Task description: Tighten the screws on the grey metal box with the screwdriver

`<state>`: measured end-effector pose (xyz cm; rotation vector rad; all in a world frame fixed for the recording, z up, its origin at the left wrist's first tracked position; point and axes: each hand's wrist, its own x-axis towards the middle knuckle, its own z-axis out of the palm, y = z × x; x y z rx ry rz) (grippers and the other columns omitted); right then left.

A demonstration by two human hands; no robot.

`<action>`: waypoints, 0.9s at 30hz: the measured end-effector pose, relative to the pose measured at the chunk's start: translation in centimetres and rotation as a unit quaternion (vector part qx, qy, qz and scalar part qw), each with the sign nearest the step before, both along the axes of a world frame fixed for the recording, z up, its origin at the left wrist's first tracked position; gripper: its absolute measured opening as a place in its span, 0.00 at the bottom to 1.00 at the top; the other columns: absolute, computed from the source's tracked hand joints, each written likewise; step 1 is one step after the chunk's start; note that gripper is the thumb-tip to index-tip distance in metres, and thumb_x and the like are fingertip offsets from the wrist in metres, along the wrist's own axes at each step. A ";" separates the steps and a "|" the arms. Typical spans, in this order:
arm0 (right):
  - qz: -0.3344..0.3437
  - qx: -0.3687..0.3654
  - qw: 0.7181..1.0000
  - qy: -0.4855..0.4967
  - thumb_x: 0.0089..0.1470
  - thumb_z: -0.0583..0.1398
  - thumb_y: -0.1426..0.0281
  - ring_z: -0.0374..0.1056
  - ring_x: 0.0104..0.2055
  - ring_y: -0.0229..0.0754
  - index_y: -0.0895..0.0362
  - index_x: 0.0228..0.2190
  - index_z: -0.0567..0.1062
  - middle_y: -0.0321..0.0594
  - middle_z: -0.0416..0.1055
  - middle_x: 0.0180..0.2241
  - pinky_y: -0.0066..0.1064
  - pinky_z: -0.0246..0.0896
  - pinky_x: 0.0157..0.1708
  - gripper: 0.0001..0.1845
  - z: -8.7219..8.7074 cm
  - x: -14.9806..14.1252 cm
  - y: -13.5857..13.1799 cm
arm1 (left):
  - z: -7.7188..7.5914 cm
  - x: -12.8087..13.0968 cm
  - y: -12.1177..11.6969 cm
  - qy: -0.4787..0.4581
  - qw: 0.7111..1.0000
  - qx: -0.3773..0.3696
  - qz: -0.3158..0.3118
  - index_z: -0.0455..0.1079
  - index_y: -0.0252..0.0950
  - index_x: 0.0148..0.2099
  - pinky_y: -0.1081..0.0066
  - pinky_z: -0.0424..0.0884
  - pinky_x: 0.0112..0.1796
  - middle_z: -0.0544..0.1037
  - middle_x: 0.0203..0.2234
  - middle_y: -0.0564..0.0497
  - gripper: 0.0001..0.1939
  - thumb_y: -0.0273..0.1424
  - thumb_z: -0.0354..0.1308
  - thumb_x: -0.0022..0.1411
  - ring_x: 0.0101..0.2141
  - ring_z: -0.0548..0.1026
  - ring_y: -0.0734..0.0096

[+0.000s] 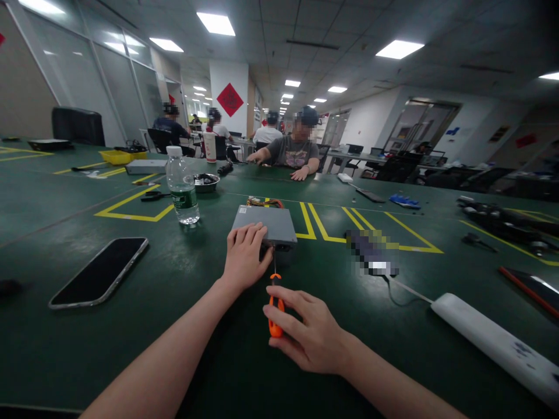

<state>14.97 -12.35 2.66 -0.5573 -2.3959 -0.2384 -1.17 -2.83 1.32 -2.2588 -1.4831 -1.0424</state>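
Observation:
A grey metal power supply unit [275, 223] lies on the green table in front of me, coloured wires bunched at its far side. My left hand [247, 254] grips its near left corner, fingers over the top and thumb down by the near face. Between thumb and fingers, my right hand [308, 329] holds an orange-and-black screwdriver [275, 317] by its handle. Its thin shaft points away from me, and the tip reaches the near face of the unit close to my left thumb. Whether the tip sits in a screw is too small to tell.
Left of the unit stand a water bottle [182, 189] and a metal bowl [206, 183]; a phone [102, 270] lies nearer. To the right are a blurred-out device [371, 250] and a white power strip [493, 343]. Across the table sits a person [293, 152].

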 end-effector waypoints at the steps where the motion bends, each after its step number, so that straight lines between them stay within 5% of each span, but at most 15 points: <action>1: 0.001 0.002 1.000 0.017 0.58 0.51 0.65 0.68 0.43 0.45 0.61 0.44 0.62 0.55 0.67 0.45 0.33 0.67 0.36 0.14 -0.2 0.1 0.1 | 0.0 0.0 0.0 0.002 1.000 0.000 0.000 0.61 0.39 0.52 0.56 0.52 0.51 0.67 0.52 0.47 0.19 0.35 0.49 0.58 0.53 0.60 0.58; 7: -0.001 -0.047 0.998 0.032 0.58 0.51 0.60 0.68 0.44 0.44 0.61 0.44 0.59 0.54 0.67 0.45 0.34 0.67 0.39 0.19 -0.6 0.2 0.0 | -0.1 0.0 0.1 0.005 1.000 0.002 0.004 0.61 0.39 0.52 0.56 0.51 0.51 0.68 0.51 0.47 0.18 0.35 0.49 0.58 0.52 0.61 0.58; 14: -0.008 0.024 0.999 0.033 0.58 0.53 0.65 0.70 0.40 0.44 0.60 0.42 0.63 0.54 0.69 0.42 0.33 0.68 0.34 0.13 -0.1 0.0 -0.1 | 0.0 0.0 0.0 0.001 1.000 0.003 0.001 0.61 0.40 0.52 0.56 0.52 0.51 0.67 0.51 0.47 0.19 0.35 0.50 0.58 0.52 0.61 0.58; 20: -0.002 -0.036 0.998 0.047 0.58 0.51 0.61 0.67 0.46 0.44 0.61 0.45 0.60 0.54 0.67 0.44 0.33 0.68 0.39 0.18 -0.4 0.1 -0.1 | -0.1 0.0 0.0 -0.004 1.000 0.002 -0.001 0.61 0.40 0.52 0.56 0.52 0.51 0.68 0.51 0.47 0.19 0.35 0.50 0.58 0.52 0.61 0.58; 27: -0.015 0.019 0.999 0.042 0.56 0.54 0.66 0.70 0.39 0.45 0.60 0.43 0.62 0.55 0.69 0.42 0.34 0.68 0.33 0.15 -0.5 0.3 0.1 | 0.0 0.0 0.0 -0.005 1.000 0.001 -0.002 0.61 0.40 0.52 0.56 0.51 0.52 0.68 0.51 0.47 0.18 0.35 0.49 0.59 0.52 0.61 0.59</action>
